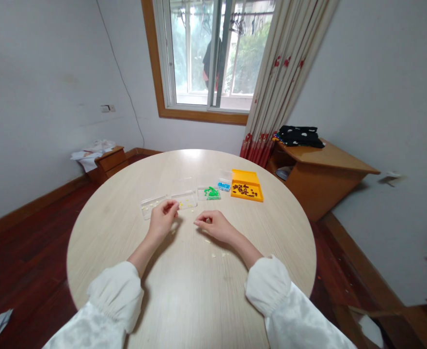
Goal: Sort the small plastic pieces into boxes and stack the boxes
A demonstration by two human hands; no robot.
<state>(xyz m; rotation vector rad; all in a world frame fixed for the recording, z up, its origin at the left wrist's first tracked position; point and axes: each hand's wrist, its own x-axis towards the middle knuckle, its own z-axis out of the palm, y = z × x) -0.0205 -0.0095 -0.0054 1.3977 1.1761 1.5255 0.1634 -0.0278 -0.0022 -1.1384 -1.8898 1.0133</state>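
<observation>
My left hand [163, 216] is closed in a pinch just in front of two clear plastic trays with small pale and yellow pieces in them, the left tray [148, 214] and the right tray [195, 198]. What its fingertips hold is too small to make out. To the right, my right hand [216, 226] is also pinched, low over the tabletop, its fingertips pointing left; anything between them cannot be made out. Several small pale pieces lie loose on the table around it, among them a pale chip [208, 241] and another chip [224, 255].
Beyond my hands stand a clear tray of green pieces [212, 193], a small box of blue pieces [224, 186] and an open orange case [247, 198] with dark brown pieces. The round table [184, 300] stands before a window; a wooden desk [325, 165] is at right.
</observation>
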